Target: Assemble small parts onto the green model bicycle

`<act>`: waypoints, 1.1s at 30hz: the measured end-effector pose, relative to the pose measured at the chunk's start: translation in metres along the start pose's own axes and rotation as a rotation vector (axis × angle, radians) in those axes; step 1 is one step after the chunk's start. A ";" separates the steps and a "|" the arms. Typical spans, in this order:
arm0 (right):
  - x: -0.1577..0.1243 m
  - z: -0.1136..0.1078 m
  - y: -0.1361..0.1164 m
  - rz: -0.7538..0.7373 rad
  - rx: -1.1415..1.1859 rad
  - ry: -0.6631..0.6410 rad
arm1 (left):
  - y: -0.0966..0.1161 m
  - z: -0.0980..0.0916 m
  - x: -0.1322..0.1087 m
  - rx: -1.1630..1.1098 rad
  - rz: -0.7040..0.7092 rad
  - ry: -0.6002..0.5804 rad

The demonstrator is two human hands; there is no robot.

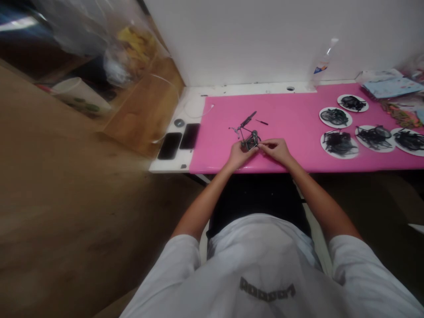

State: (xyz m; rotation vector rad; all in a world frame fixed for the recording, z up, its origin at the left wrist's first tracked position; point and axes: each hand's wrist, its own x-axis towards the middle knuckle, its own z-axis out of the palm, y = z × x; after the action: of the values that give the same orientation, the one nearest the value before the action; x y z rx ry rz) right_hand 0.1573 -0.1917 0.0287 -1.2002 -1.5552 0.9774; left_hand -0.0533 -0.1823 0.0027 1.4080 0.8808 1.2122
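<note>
A small dark model bicycle [244, 130] stands at the near part of the pink mat [218, 132], its handlebar end toward the far left. My left hand [240, 154] is closed on the near end of its frame. My right hand [275, 150] is at the same end from the right, thumb and fingers pinched close to the wheel; whether a small part is between them is too small to tell. Just beyond the bicycle lies a small black screwdriver [262, 122].
White plates [339, 154] of black parts sit on the right, with plastic bags [391, 86] behind. A clear bottle [323, 66] stands by the wall. Two dark phones [170, 146] and a small round disc [179, 123] lie on the left white edge.
</note>
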 end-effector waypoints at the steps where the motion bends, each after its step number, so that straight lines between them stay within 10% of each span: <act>1: 0.000 0.000 0.000 -0.006 -0.002 -0.001 | 0.000 0.000 0.000 -0.013 -0.007 -0.005; 33: 0.002 0.001 0.004 -0.009 -0.022 0.018 | -0.004 -0.001 0.001 -0.037 -0.003 -0.014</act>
State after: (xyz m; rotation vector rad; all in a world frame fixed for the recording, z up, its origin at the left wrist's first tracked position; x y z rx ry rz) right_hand 0.1572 -0.1890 0.0249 -1.2139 -1.5593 0.9432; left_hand -0.0540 -0.1799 -0.0010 1.3834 0.8458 1.2090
